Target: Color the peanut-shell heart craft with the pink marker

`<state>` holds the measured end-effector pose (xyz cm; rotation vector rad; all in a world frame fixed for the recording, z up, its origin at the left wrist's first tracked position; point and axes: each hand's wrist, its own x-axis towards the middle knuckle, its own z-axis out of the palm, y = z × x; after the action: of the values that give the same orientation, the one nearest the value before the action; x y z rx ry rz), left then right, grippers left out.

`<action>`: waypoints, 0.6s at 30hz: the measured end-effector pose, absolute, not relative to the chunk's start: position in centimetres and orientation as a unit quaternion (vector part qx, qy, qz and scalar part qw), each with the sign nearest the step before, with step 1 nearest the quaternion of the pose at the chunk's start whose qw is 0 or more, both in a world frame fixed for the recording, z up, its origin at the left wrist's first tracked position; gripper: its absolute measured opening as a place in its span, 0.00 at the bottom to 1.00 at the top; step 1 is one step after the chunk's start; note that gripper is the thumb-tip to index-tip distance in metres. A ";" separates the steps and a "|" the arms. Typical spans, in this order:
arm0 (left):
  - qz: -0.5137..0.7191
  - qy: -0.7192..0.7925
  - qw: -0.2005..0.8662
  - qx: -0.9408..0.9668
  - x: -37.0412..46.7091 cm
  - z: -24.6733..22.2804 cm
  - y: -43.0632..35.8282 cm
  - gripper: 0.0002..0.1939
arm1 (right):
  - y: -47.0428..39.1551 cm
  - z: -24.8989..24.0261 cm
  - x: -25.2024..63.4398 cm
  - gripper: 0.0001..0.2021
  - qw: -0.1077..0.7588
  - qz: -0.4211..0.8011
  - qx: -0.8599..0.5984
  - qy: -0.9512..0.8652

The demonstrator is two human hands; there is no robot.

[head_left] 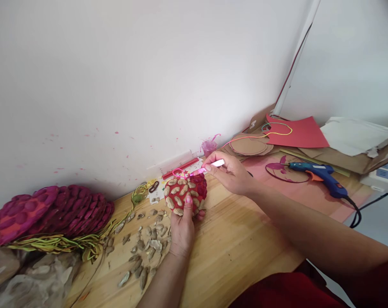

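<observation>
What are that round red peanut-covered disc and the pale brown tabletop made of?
The red disc: perhaps painted card or felt, being matte; its tan peanut shells look real, dry and pinched. The brown tabletop: probably satin wood, given its streaky grain.

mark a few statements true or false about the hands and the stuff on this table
1. The left hand holds a red piece set with peanuts. True.
2. A blue glue gun lies over on the right. True.
3. The right hand holds the glue gun. False: it holds a white tool with a pink end.
4. Every peanut on the red piece is dark red. False: many are bare tan.
5. Loose peanut shells lie on the table. True.
6. Only peanut shells lie at the far left. False: a stack of dark pink pieces is there.
</observation>
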<state>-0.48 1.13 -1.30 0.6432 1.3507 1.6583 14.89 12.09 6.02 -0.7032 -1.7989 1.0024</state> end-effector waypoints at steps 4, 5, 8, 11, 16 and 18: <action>0.678 0.535 0.437 0.250 -0.5 -1.2 1.1 0.31 | 12.1 6.3 15.1 0.10 0.468 0.393 -0.287 -0.738; 0.678 0.536 0.438 0.249 -0.5 -1.2 1.1 0.31 | 12.1 6.3 15.1 0.09 0.473 0.394 -0.278 -0.738; 0.674 0.537 0.442 0.249 -0.5 -1.2 1.1 0.31 | 11.9 6.2 15.0 0.08 0.472 0.396 -0.253 -0.746; 0.676 0.539 0.441 0.242 -0.5 -1.2 1.1 0.31 | 12.0 5.9 14.9 0.08 0.469 0.388 -0.268 -0.747; 0.678 0.538 0.439 0.242 -0.4 -1.0 1.1 0.32 | 12.4 5.7 15.0 0.09 0.481 0.384 -0.290 -0.733; 0.677 0.535 0.443 0.244 -0.4 -0.9 1.2 0.31 | 12.3 5.7 14.9 0.10 0.477 0.387 -0.267 -0.742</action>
<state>-0.38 1.17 -0.95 0.6051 1.3270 1.6792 14.91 12.27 5.69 -0.6510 -1.8135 0.9462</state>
